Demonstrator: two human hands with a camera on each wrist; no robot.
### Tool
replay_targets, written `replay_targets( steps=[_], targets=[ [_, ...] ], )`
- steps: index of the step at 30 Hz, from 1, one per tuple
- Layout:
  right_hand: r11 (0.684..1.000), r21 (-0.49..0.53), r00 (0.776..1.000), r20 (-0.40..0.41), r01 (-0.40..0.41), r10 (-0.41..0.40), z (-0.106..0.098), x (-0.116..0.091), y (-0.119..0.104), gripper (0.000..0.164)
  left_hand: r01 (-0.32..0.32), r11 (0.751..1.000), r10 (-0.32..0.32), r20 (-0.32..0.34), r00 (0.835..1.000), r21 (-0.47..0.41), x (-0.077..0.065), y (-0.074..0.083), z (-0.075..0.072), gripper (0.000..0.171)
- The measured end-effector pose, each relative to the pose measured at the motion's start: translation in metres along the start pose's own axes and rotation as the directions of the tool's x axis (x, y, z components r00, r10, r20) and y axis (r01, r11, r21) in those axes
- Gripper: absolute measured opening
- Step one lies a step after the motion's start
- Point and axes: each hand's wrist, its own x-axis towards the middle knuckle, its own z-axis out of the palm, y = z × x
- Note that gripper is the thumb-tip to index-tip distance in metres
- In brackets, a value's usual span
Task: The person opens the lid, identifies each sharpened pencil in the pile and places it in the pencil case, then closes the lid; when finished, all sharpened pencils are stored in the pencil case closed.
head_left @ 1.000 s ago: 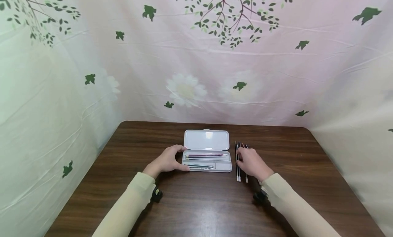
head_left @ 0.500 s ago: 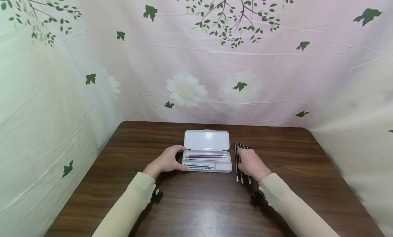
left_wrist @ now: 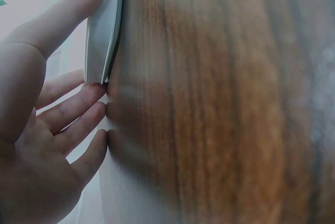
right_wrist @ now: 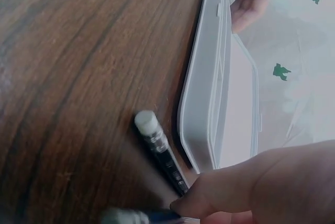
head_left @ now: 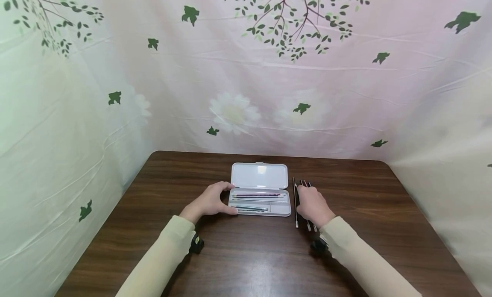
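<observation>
An open white pencil case (head_left: 276,215) lies on the table with its lid (head_left: 250,177) folded back. My left hand (head_left: 210,199) grips its left end, thumb on the front edge and fingers at the back corner. Several pencils (head_left: 255,195) lie in the case's compartments. Right of the case, my right hand (head_left: 314,206) is curled down over several dark pencils, pinching at least one; the fingertips are hidden. In the right wrist view, a black pencil (right_wrist: 166,161) with a white eraser lies between thumb and case. A second pencil (right_wrist: 125,216) there is blurred.
The brown wooden table (head_left: 246,254) extends around the case to both sides and in front. Behind it hangs a pale curtain (head_left: 173,83) printed with leaves and flowers, which also encloses the left and right sides.
My right hand has shifted slightly left and nearer the case. Eraser ends under it have swung right, away from the leftmost pencil. My left hand stays on the case.
</observation>
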Motion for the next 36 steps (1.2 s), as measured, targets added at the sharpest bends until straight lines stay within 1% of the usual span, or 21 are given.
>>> replay_targets(
  steps=[7,10,14,20,27,31,36],
  targets=[
    [1.000,0.002,0.999,-0.035,-0.024,0.024,-0.006,-0.004,0.002,0.018,-0.004,1.000,0.004,0.002,1.000,0.012,0.001,-0.002,0.001,0.090],
    [0.999,0.015,0.998,-0.041,-0.047,0.047,-0.011,-0.006,0.004,0.018,-0.004,1.000,0.004,0.002,1.000,0.010,0.001,-0.001,0.000,0.089],
    [0.999,0.019,0.997,-0.056,-0.050,0.051,-0.017,-0.008,0.009,0.016,-0.007,1.000,0.007,0.001,1.000,0.002,0.000,-0.001,0.000,0.089],
    [1.000,0.005,0.997,-0.078,-0.008,0.009,-0.021,-0.009,0.014,0.015,-0.016,1.000,0.016,-0.002,1.000,-0.001,0.000,-0.001,0.000,0.087],
    [0.998,-0.013,0.993,-0.104,0.060,-0.062,-0.018,-0.008,0.014,0.019,-0.016,1.000,0.016,0.000,1.000,0.000,0.001,-0.001,0.000,0.087],
    [0.996,0.006,0.989,-0.112,0.093,-0.092,-0.017,-0.007,0.009,0.019,-0.009,1.000,0.009,0.005,1.000,-0.003,0.000,0.000,0.000,0.088],
    [0.989,0.043,0.982,-0.129,0.144,-0.137,-0.015,-0.004,0.001,0.022,0.001,1.000,-0.001,0.005,1.000,0.000,-0.001,0.002,-0.001,0.087]
  ],
)
